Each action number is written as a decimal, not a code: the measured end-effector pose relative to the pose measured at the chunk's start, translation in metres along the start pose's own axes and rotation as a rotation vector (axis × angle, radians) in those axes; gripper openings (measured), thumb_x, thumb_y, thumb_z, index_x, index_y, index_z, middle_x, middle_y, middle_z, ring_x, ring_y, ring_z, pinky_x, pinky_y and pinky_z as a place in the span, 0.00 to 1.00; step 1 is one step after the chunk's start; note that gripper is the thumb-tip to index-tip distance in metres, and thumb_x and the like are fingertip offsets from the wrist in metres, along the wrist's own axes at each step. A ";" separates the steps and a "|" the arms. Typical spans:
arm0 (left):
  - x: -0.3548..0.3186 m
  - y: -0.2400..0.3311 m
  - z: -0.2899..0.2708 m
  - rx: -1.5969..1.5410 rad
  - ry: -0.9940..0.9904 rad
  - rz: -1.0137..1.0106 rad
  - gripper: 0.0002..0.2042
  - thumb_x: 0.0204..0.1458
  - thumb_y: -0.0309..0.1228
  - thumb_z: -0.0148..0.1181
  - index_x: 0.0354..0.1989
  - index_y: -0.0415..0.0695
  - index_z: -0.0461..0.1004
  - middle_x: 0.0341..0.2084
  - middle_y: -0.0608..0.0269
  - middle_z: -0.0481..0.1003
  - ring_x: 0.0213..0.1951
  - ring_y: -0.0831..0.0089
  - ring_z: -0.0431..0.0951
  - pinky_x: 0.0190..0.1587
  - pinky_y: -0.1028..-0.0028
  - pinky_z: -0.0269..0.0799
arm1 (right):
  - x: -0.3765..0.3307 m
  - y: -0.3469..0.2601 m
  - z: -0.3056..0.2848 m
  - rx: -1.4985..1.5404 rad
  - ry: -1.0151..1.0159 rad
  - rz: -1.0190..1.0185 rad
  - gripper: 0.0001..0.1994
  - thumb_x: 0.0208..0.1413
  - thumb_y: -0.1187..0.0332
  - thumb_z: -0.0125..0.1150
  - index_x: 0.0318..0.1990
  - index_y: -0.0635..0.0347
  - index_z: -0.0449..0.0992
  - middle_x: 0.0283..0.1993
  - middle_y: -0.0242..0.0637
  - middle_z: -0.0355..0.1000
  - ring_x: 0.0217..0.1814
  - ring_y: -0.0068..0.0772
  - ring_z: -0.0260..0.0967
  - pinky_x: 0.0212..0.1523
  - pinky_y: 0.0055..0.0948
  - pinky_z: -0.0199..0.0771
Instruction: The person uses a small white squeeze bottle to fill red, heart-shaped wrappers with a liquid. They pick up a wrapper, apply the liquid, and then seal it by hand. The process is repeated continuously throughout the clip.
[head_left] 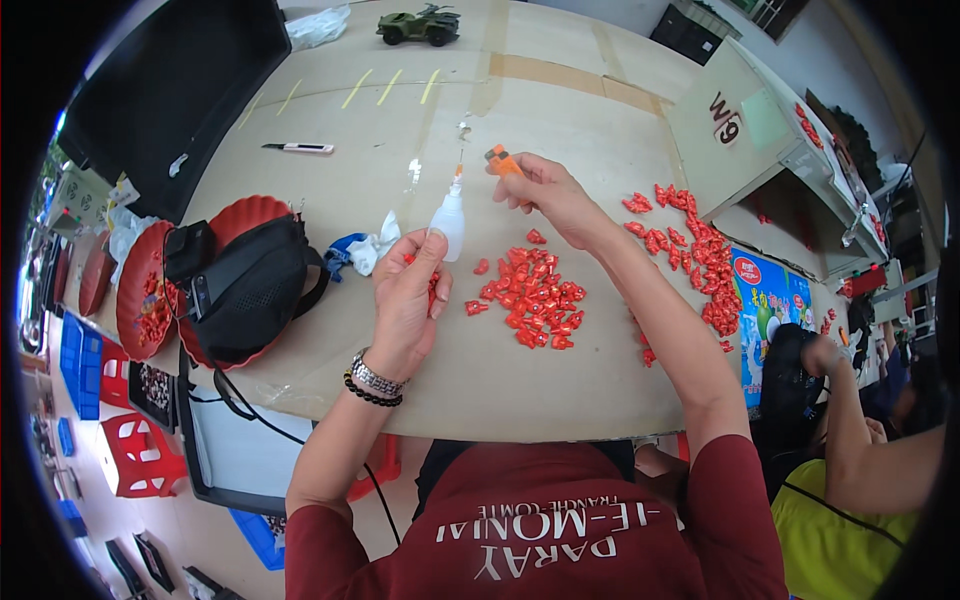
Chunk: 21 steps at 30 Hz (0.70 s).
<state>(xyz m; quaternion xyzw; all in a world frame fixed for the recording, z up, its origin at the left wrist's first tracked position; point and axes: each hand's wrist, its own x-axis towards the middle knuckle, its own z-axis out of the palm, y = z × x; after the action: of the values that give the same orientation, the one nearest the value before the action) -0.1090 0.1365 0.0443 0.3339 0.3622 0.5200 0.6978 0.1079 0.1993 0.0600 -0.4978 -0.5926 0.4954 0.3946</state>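
My left hand (402,300) is closed around a small white squeeze bottle (451,222), its narrow orange-tipped nozzle pointing up. Small red pieces (433,288) are tucked in the same hand, partly hidden by the fingers. To the right of the nozzle, my right hand (553,200) pinches a small orange piece (508,165) with dark patches at its end. The orange piece and the nozzle are apart. On the table just below both hands lies a loose pile of small red plastic parts (540,300).
More red parts (712,262) spread along the right, beside a grey box (745,130). Red trays (250,212) and a black pouch (255,295) stand left, near a crumpled tissue (377,243). A cutter knife (298,148) and toy vehicle (418,25) lie farther back. A co-worker's arm (848,400) is at right.
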 end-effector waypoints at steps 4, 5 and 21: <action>0.012 -0.010 -0.006 0.019 -0.014 -0.004 0.15 0.53 0.39 0.62 0.39 0.39 0.70 0.17 0.73 0.66 0.14 0.87 0.62 0.12 0.86 0.50 | 0.003 0.002 -0.002 0.114 0.030 0.010 0.10 0.56 0.66 0.55 0.42 0.59 0.72 0.28 0.27 0.68 0.25 0.15 0.60 0.23 0.17 0.58; 0.013 -0.013 -0.007 0.025 -0.001 0.006 0.15 0.53 0.39 0.62 0.38 0.39 0.70 0.17 0.73 0.66 0.14 0.87 0.62 0.12 0.85 0.50 | 0.005 0.002 -0.002 0.093 0.033 0.006 0.10 0.56 0.65 0.55 0.43 0.59 0.72 0.26 0.26 0.67 0.24 0.14 0.58 0.22 0.16 0.57; 0.021 -0.018 -0.007 0.107 0.166 0.106 0.12 0.57 0.38 0.57 0.25 0.45 0.67 0.12 0.71 0.63 0.11 0.84 0.61 0.10 0.84 0.50 | 0.051 0.024 0.024 0.082 0.093 0.127 0.29 0.56 0.39 0.43 0.16 0.54 0.69 0.16 0.26 0.61 0.18 0.17 0.52 0.18 0.21 0.49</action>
<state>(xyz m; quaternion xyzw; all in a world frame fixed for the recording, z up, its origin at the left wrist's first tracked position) -0.1020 0.1531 0.0228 0.3452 0.4279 0.5620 0.6180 0.0795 0.2448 0.0303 -0.5403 -0.5201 0.5197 0.4092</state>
